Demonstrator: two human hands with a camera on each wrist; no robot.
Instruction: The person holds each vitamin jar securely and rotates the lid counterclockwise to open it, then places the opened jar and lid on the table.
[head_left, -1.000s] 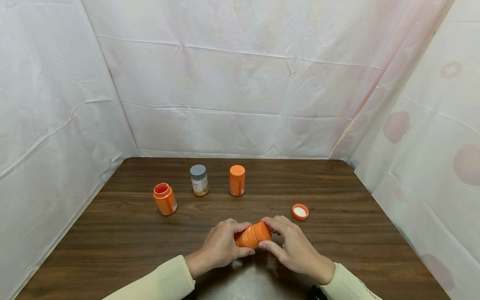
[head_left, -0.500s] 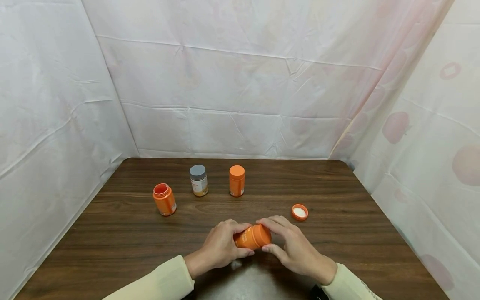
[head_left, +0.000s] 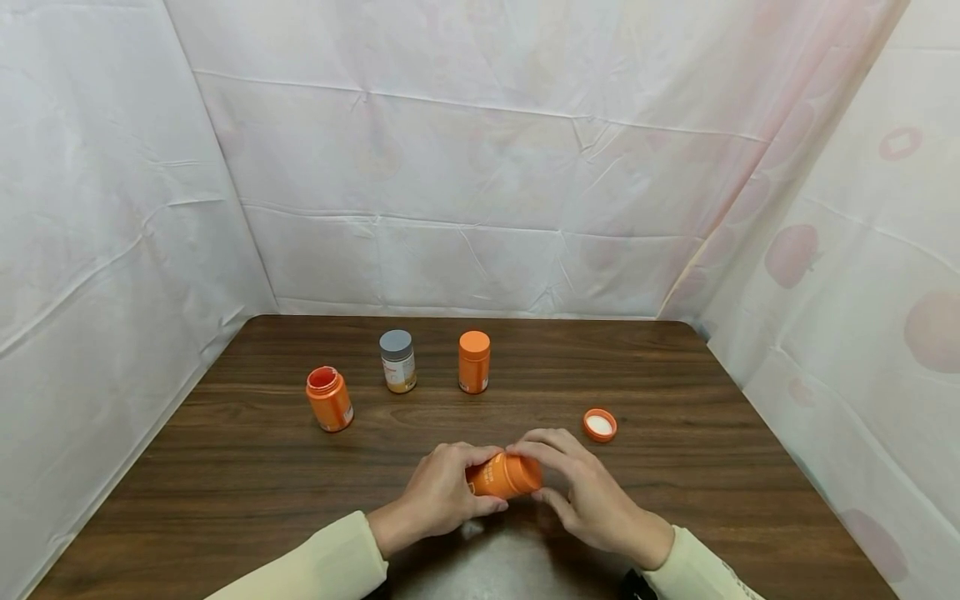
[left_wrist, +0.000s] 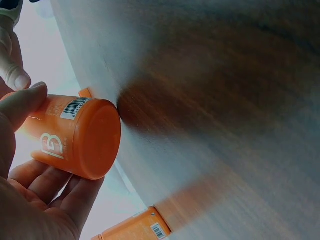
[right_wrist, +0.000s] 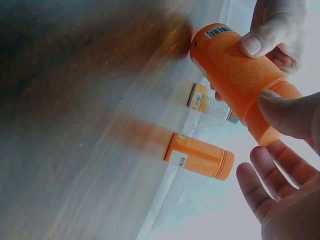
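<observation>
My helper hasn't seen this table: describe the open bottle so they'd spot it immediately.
On the brown table, look beyond the left hand and farther left. The open bottle stands there, orange and upright; unlike the grey-lidded jar and capped bottle nearby, its mouth is uncovered.

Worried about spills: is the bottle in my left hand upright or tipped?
Tipped: the bottle slants, its orange cap facing the right hand in the head view.

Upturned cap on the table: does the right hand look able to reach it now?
Probably yes. The upturned cap lies just beyond the right hand, with nothing visible between them, though that hand would first have to leave the orange bottle that the left hand grips.
</observation>
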